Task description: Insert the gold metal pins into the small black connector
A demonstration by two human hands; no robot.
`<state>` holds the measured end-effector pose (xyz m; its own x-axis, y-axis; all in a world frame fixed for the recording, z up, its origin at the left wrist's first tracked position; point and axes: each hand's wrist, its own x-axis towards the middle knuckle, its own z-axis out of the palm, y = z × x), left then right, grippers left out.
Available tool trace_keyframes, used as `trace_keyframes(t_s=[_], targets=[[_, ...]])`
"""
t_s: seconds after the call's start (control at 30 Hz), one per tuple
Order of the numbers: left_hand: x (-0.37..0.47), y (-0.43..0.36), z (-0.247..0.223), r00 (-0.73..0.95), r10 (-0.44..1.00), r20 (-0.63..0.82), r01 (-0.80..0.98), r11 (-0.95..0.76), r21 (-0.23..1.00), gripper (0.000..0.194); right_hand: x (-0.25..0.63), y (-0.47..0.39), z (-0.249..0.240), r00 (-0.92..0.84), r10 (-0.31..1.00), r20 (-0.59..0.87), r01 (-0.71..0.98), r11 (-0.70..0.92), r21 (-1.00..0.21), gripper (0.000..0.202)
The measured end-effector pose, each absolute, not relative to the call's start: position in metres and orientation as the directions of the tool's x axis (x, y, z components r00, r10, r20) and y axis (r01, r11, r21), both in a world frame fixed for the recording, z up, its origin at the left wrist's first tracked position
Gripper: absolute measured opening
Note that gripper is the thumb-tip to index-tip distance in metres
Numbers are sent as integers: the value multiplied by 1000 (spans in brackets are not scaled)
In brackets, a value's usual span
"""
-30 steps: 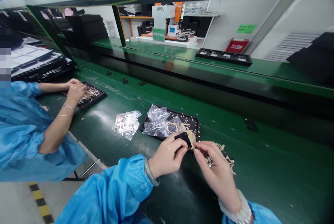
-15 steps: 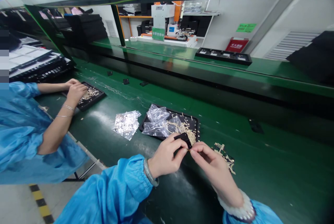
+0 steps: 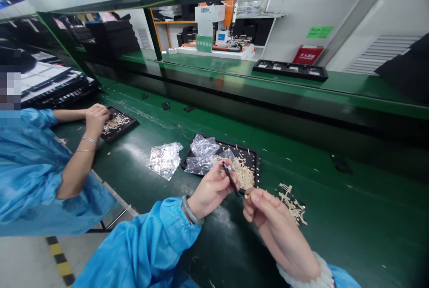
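Between thumb and fingers my left hand (image 3: 211, 192) grips a thin black plastic part (image 3: 230, 178), turned edge-on towards me. My right hand (image 3: 273, 221) is closed in a pinch on a tiny yellowish piece (image 3: 248, 196), just right of the black part. Behind my hands lies a black tray (image 3: 255, 156) with a heap of small cream-coloured strips (image 3: 244, 172) and clear plastic bags (image 3: 203, 156). Another pile of cream strips (image 3: 292, 203) lies on a dark piece to the right of my right hand.
A filled clear bag (image 3: 164, 159) lies left of the tray on the green table (image 3: 134, 158). At the left a co-worker's hands (image 3: 96, 118) are over another black tray (image 3: 122, 132) of strips. Several small black parts (image 3: 166, 106) lie further back. A raised shelf (image 3: 221, 71) runs behind.
My left hand has turned the black part from its flat face to edge-on. My right hand has drawn slightly away from it, showing the yellowish piece in its fingertips.
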<state>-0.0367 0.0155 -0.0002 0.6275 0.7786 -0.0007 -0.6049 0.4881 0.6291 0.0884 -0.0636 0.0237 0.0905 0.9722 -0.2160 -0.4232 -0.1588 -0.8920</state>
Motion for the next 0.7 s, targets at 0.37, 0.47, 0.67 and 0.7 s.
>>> trace_keyframes(t_s=[0.37,0.47,0.67,0.7], targets=[[-32,12,-3,623,782,14,-707,555,439,36,70,-65,14,210,973,-96,-154,-64,-986,30],[-33,13,-3,606,796,0,-704,536,466,35,69,-65,15,233,972,-23,-85,-3,-996,27],[-32,13,-1,589,807,-25,-693,521,499,36,69,-65,14,238,968,75,40,67,-997,20],[-32,13,-1,587,808,-36,-687,522,506,37,69,-64,13,237,967,88,55,77,-995,20]])
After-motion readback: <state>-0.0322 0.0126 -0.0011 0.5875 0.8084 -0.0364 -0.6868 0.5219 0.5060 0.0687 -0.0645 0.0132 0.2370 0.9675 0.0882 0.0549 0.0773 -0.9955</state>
